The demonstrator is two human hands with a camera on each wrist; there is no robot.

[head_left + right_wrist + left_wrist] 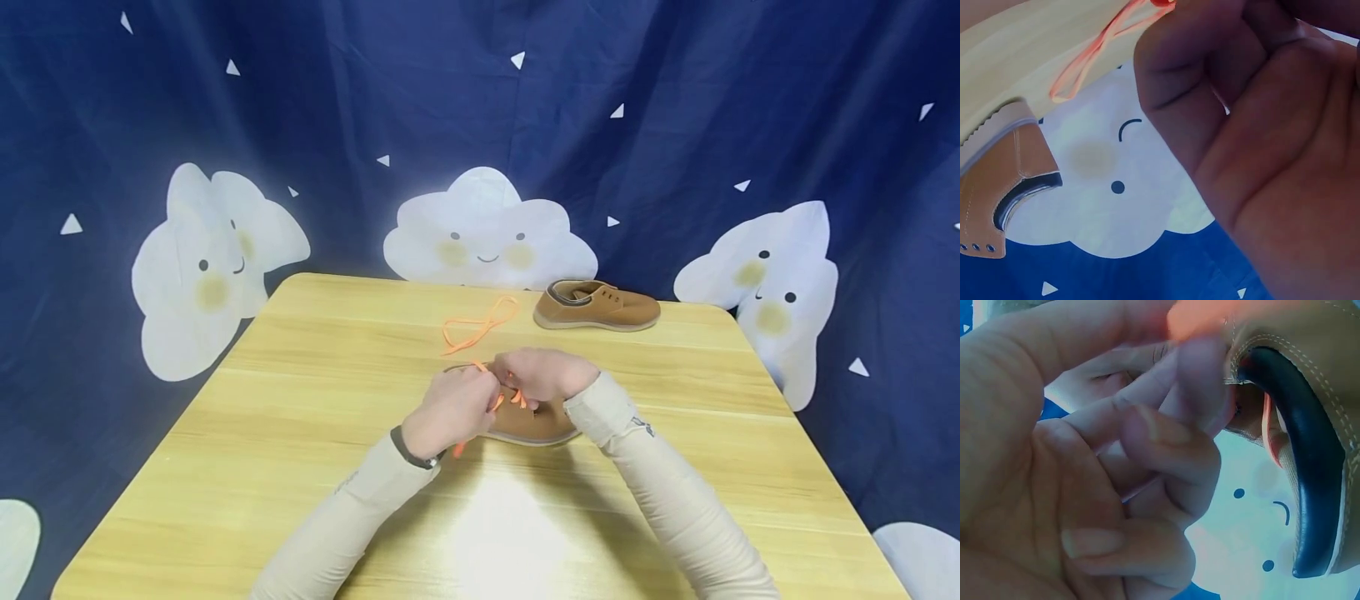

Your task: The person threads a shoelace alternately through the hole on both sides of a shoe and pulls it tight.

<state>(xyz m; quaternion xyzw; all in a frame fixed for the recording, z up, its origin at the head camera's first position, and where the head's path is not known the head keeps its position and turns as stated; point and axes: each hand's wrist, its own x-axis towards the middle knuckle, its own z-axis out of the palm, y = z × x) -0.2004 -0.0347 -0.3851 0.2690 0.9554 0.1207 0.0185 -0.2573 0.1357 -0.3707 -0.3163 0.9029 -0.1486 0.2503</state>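
Note:
A tan lace-up shoe [528, 429] lies under both hands, toe to the right, partly covered by them. Its black collar lining [1310, 462] fills the right side of the left wrist view. An orange shoelace [517, 399] shows at the eyelets between the hands. My left hand [456, 406] pinches this lace between thumb and index finger, with the other fingers loosely curled; a lace end hangs below that wrist. Over the shoe's lacing, my right hand [543, 373] has its fingers curled around the orange lace, its fingertips mostly hidden.
A second tan shoe [600, 308], its eyelets unlaced, stands at the table's back right edge. Left of it, a loose orange shoelace [480, 325] lies looped on the wooden table [300, 400]. Behind the table hangs a dark blue curtain [450, 92] with white clouds.

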